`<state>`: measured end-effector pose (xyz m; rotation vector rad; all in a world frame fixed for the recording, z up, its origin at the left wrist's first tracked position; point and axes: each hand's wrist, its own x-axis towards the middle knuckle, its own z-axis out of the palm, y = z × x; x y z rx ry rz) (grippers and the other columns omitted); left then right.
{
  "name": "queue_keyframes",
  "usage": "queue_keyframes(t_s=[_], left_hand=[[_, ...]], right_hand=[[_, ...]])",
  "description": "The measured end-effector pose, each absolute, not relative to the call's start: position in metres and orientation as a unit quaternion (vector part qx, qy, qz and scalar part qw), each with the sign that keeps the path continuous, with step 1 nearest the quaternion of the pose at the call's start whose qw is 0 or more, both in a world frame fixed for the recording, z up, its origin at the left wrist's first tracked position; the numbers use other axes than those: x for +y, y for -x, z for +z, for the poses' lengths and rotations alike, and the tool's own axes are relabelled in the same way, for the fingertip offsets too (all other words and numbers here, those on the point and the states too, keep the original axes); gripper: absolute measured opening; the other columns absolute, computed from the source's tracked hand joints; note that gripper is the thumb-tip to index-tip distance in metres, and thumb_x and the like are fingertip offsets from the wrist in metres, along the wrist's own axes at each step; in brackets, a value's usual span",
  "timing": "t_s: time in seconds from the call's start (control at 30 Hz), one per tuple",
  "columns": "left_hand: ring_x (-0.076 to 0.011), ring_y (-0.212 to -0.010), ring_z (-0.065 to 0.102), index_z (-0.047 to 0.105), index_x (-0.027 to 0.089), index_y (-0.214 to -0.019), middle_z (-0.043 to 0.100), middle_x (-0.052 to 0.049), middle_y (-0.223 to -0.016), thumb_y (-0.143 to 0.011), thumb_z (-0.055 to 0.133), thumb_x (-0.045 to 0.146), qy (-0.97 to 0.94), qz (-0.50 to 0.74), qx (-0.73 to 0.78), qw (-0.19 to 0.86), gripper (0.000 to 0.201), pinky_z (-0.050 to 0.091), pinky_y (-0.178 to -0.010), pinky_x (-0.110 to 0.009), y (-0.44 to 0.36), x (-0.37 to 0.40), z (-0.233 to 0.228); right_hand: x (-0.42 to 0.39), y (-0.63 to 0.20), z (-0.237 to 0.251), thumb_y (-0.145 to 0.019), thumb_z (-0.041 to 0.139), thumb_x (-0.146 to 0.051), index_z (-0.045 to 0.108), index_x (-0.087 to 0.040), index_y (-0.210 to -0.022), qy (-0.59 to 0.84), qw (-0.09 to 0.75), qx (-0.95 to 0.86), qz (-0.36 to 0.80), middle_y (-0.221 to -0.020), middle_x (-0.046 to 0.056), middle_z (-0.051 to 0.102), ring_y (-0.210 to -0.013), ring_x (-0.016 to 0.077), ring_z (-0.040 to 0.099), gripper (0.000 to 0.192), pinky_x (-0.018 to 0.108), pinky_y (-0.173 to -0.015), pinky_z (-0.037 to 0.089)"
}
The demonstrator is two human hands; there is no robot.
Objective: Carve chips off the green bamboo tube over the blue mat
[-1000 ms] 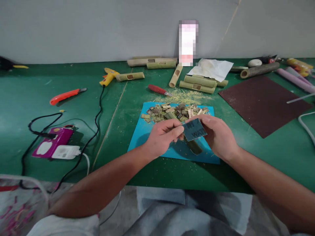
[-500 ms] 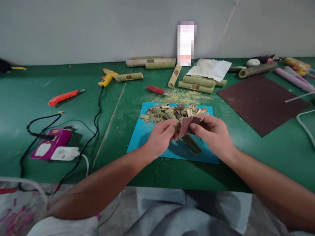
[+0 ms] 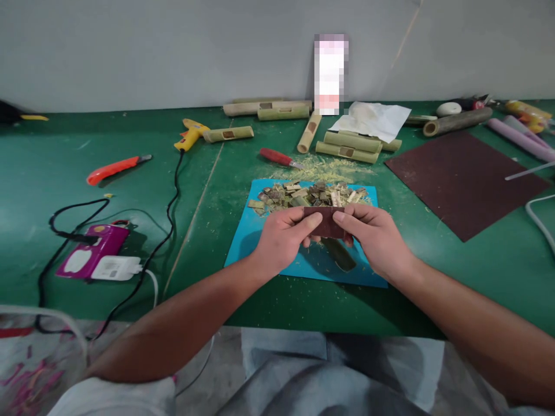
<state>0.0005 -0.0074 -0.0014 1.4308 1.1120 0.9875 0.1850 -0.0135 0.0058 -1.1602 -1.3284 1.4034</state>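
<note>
Turned over since a second ago, when its printed bluish face showed, the small brown piece [image 3: 328, 229] is now stretched level between both hands, brown side showing and a crease near its middle. Left hand [image 3: 281, 240] pinches one end and right hand [image 3: 379, 238] the other, thumbs on top and nearly meeting, with a narrow gap of brown between their tips. It is held above the blue sheet [image 3: 248, 234], just on the near side of the heap of bamboo chips [image 3: 288, 196]. A short bamboo length [image 3: 341, 257] lies partly under the hands, within the sheet's near edge. Between that edge and the front edge of the green table [image 3: 277, 312] runs a band of dusty tabletop, and both forearms cross the table's front edge. Rightward, a stretch of green separates the right hand from the dark brown sheet [image 3: 466, 185], one corner of which points toward the person. Leftward, a wider stretch reaches to the black cable [image 3: 170, 214]; beyond the chips, the red-handled tool [image 3: 277, 157] lies near the blue sheet's far edge.
</note>
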Motion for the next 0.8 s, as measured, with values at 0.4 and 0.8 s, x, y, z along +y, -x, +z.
queue_keyframes(t_s=[0.4,0.8], left_hand=[[-0.0078,-0.041,0.045,0.062,0.017,-0.07,0.058,0.002,-0.053,-0.085,0.061,0.045,-0.522,0.529,0.573,0.345,0.032,0.034,-0.04,-0.021,0.035,0.033,0.001],[-0.0156,-0.068,0.06,0.066,0.019,-0.085,0.067,-0.002,-0.074,-0.084,0.064,0.036,-0.652,0.391,0.65,0.011,0.017,0.049,-0.071,-0.029,0.08,0.065,0.008]], right_hand=[[-0.002,-0.201,0.007,-0.084,0.07,-0.036,0.05,-0.022,-0.061,0.493,0.604,-0.427,0.458,-0.062,-0.003,0.053,-0.05,0.008,0.042,0.033,0.026,-0.049,0.033],[-0.003,-0.196,0.002,-0.074,0.077,-0.033,0.063,-0.021,-0.067,0.51,0.514,-0.442,0.53,-0.066,-0.004,0.058,-0.054,0.0063,0.04,0.02,0.024,-0.051,0.031]])
